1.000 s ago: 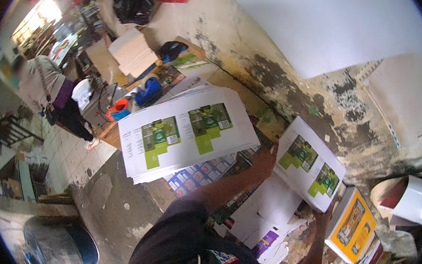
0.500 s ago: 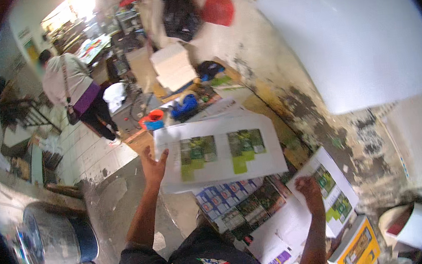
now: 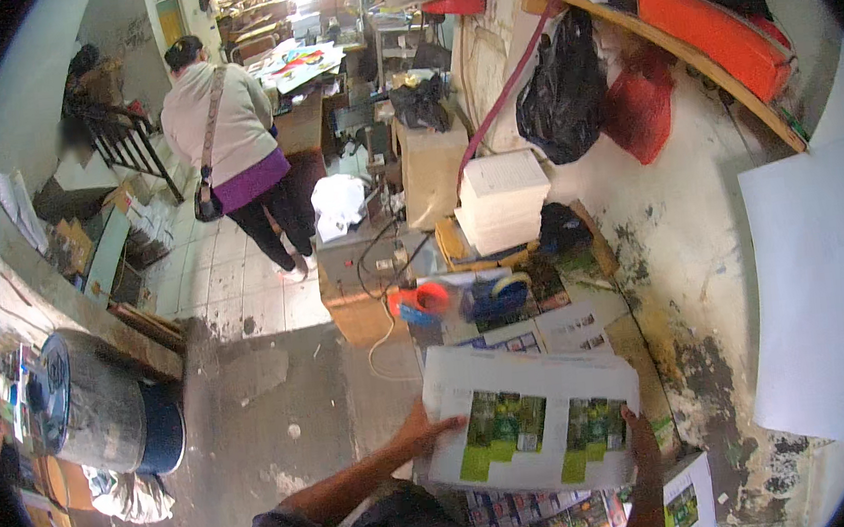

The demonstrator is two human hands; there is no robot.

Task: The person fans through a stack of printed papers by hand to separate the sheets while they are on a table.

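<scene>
A stack of white printed sheets (image 3: pixel 555 402) with green picture blocks lies before me on the work table. My left hand (image 3: pixel 425 432) grips its left edge, thumb on top and the other fingers hidden underneath. At the opposite edge my right hand (image 3: pixel 642 437) is closed on the sheets, its fingertips near the right green picture. Below the stack, partly covered by it, are colourful printed sheets (image 3: pixel 575 521). Another sheet with green pictures (image 3: pixel 689 501) lies beside my right forearm.
Beyond the stack are an orange-and-blue tape roll (image 3: pixel 424 303), a blue tape dispenser (image 3: pixel 497 297) and a tall paper block (image 3: pixel 503 201). A stained wall with a large white sheet (image 3: pixel 817 299) bounds the right. A drum (image 3: pixel 93 403) stands left; a person (image 3: pixel 231 140) stands farther back.
My right hand has moved from the sheet at the right to the stack's right edge. My left hand, spread beside the stack before, now grips it. The view has turned.
</scene>
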